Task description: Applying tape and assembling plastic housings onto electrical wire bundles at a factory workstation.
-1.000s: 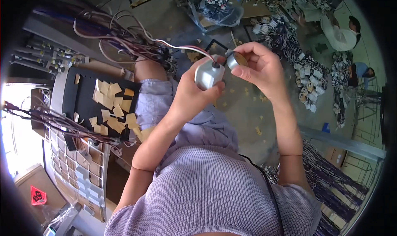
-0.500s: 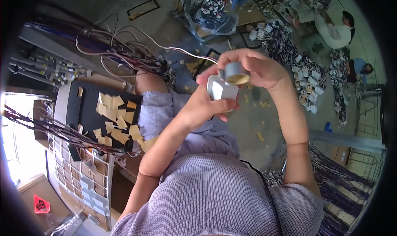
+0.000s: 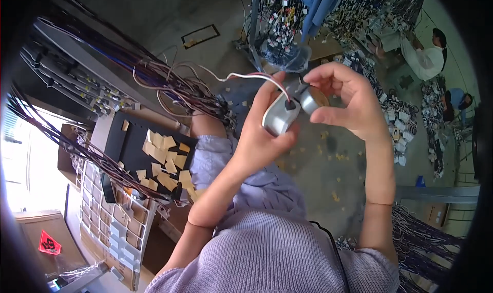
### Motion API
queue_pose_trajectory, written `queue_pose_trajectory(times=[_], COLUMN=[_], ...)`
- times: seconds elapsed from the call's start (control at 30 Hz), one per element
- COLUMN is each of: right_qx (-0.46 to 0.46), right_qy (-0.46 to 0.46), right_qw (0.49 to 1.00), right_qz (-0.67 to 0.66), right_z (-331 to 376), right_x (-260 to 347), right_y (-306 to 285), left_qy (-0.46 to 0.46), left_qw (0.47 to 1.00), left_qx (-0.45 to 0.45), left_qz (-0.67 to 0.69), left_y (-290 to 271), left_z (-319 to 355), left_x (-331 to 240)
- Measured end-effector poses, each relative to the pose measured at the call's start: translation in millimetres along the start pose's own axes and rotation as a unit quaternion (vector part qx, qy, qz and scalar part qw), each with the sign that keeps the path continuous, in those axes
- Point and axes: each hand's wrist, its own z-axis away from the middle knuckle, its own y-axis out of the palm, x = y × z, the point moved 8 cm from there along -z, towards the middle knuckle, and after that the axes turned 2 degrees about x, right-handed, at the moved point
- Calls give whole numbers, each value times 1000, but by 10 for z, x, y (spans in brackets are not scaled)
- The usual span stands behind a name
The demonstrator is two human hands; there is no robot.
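Both hands around wired metal motor (image 3: 281, 117)

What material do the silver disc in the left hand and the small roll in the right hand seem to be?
Silver disc: probably metal, brushed grey sheen, with a dark grommet where the wires enter. Small roll: silvery side, tan face; perhaps tape or a metal cap, too small to tell.

Left hand (image 3: 259, 133) raised, right hand (image 3: 349, 100) raised, fingers curled
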Motion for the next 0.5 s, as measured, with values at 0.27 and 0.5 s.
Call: queue_pose_trajectory(times=[0.27,0.5], right_qx=[86,56], right_qy=[18,106], right_qw=[989,991], right_qz=[121,-60], right_z=[-7,-48], right_x=[67,-101], right_y=[81,-14], left_qy=[9,-134], left_qw=[996,991], left_qx=[9,4], left_qz=[-87,16], left_y=[27,-97], left_z=[73,73], left_x=[-71,105])
